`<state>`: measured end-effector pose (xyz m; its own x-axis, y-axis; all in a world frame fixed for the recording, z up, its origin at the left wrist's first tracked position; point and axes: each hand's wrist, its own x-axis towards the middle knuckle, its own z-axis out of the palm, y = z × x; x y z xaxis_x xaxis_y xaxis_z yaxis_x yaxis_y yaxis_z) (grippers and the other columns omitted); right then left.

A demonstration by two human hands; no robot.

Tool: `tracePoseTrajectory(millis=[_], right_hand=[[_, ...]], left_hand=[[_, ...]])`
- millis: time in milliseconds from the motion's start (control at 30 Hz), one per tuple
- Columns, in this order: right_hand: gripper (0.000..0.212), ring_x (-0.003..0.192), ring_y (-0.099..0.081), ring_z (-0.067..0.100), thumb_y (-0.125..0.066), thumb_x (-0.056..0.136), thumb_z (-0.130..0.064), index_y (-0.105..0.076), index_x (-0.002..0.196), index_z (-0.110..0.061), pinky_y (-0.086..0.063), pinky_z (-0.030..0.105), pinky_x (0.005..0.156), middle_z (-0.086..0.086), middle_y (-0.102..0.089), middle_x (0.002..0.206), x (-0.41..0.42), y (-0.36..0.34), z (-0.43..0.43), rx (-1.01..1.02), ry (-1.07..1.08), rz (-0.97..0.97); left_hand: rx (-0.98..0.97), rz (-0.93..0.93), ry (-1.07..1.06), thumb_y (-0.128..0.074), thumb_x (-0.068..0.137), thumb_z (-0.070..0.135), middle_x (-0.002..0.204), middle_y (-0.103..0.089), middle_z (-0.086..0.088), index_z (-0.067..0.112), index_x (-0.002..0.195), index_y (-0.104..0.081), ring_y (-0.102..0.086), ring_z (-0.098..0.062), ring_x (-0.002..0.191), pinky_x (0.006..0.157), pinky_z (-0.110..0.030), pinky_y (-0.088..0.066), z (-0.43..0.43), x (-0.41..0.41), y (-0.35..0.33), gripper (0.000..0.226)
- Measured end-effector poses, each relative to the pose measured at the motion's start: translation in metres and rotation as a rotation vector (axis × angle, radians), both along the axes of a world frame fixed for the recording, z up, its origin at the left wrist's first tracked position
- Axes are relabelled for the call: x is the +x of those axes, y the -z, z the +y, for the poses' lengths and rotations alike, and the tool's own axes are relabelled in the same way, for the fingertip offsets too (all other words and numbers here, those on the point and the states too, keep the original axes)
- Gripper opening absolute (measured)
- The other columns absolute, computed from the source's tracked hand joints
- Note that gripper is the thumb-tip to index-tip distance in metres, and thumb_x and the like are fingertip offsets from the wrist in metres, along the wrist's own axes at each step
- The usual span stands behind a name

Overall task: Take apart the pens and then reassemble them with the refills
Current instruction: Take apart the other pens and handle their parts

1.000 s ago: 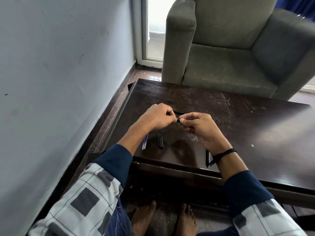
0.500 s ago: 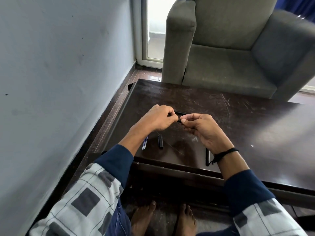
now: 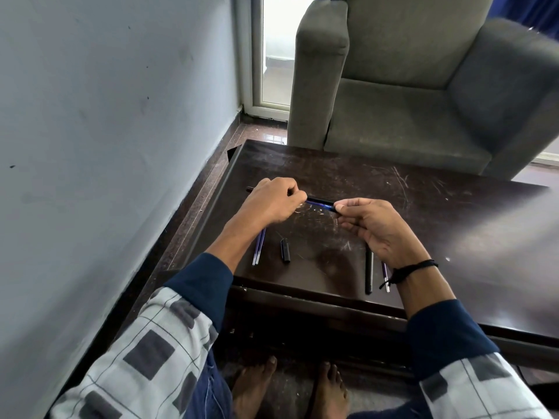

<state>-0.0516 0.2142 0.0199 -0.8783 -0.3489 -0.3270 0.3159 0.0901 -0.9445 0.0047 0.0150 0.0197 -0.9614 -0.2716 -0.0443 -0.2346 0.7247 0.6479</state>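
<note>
Over the dark wooden table (image 3: 423, 225), my left hand (image 3: 269, 204) grips a black pen barrel whose far end pokes out past my knuckles. My right hand (image 3: 372, 225) pinches the other end of the blue refill (image 3: 317, 202) that spans the gap between my hands. On the table lie two blue refills (image 3: 258, 247) under my left wrist, a short black cap (image 3: 285, 250), a black pen barrel (image 3: 368, 273) and another refill (image 3: 385, 275) by my right wrist.
A grey armchair (image 3: 408, 95) stands just behind the table. A pale wall (image 3: 106, 131) runs along the left, with a narrow strip of floor between it and the table. My bare feet (image 3: 290, 388) are under the table's near edge.
My hands have moved apart, the left one going left. A length of blue refill now shows between them where the fingertips were almost touching.
</note>
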Motion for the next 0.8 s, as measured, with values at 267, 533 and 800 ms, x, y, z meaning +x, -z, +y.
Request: tracePoseTrajectory(millis=[267,533,800], right_hand=[[0.009,0.057,-0.060,0.007,-0.074,0.084,0.001,-0.071,0.089,-0.007,-0.051,0.016,0.058,0.003,-0.070,0.072,-0.008,-0.003,0.014,0.103,0.076,0.101],[0.022,0.081,-0.066,0.018,-0.083,0.075,-0.002,-0.073,0.065,-0.019,-0.054,0.033,0.079,0.000,-0.071,0.074,-0.001,0.022,-0.006,0.619,-0.218,0.302],[0.011,0.085,-0.061,0.014,-0.077,0.085,-0.020,-0.072,0.079,-0.027,-0.045,0.030,0.075,-0.005,-0.068,0.088,0.009,0.023,-0.014,0.962,-0.349,0.362]], left_hand=[[-0.025,0.042,-0.185,-0.051,0.098,0.037,0.074,-0.060,0.005,0.020,0.080,-0.061,-0.052,-0.007,0.069,0.070,-0.032,-0.035,-0.004,0.000,-0.006,0.027],[-0.027,0.039,-0.178,-0.050,0.100,0.035,0.075,-0.060,0.006,0.018,0.086,-0.063,-0.051,-0.005,0.067,0.073,-0.033,-0.036,-0.002,0.000,-0.007,0.026],[-0.016,0.027,-0.172,-0.050,0.099,0.036,0.078,-0.064,0.003,0.017,0.088,-0.066,-0.054,-0.008,0.069,0.073,-0.033,-0.038,-0.001,0.001,-0.008,0.027]])
